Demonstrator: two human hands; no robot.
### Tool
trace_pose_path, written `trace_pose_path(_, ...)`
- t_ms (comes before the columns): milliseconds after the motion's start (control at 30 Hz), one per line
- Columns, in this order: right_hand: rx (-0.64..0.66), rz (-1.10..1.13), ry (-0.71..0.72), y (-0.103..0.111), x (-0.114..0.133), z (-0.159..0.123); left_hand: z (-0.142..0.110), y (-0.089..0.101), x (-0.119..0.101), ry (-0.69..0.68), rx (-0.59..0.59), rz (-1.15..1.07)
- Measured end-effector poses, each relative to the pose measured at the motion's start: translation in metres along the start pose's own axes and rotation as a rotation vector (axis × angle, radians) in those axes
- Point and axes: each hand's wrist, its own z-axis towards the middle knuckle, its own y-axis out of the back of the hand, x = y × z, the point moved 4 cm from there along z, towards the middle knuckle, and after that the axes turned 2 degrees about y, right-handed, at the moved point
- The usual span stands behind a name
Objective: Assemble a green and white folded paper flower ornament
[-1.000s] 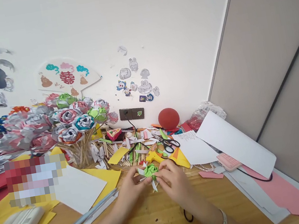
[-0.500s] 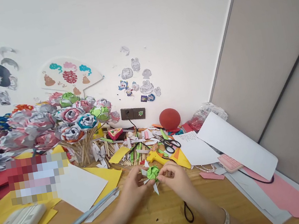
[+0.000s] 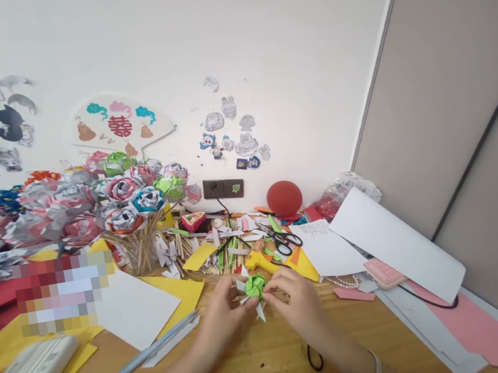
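Red 囍 (image 3: 120, 126) on white fan (image 3: 159, 125)

Fingers (image 3: 248, 305) partly hide the green paper flower (image 3: 255, 285).

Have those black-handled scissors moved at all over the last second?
No. Judged against the wall socket, the scissors lie where they did; only the whole view shifted slightly.

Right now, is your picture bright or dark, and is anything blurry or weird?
Head view: bright, soft light on the wall; dark smudge in the top right corner; big blocky squares hide something on the left; the panel's edge slants, maybe from a wide lens; the green flower between left hand and right hand looks slightly soft.
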Motion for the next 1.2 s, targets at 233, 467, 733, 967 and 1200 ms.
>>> trace_pose_path(233, -0.029, -0.227, 0.118, -0.003, 0.01, -0.004, -0.002, -0.002, -0.004, 0.086, 0.012, -0.092)
trace_pose_path(467, -0.06, 0.021, -0.043, -0.004, 0.003, -0.002, -0.002, 0.0, 0.0, -0.053, -0.02, -0.033)
trace_pose_path(733, 0.013, 0.172, -0.129, 0.003, 0.0, 0.002, 0.002, 0.004, 0.007, -0.055, -0.01, 0.006)
trace_pose_path(967, 0.051, 0.206, -0.205, -0.003, -0.011, 0.002, 0.0, 0.0, 0.004, -0.045, 0.031, -0.036)
trace_pose_path(1200, 0.022, -0.011, -0.029, -0.002, -0.005, 0.0, 0.0, -0.001, 0.002, -0.029, 0.024, -0.049)
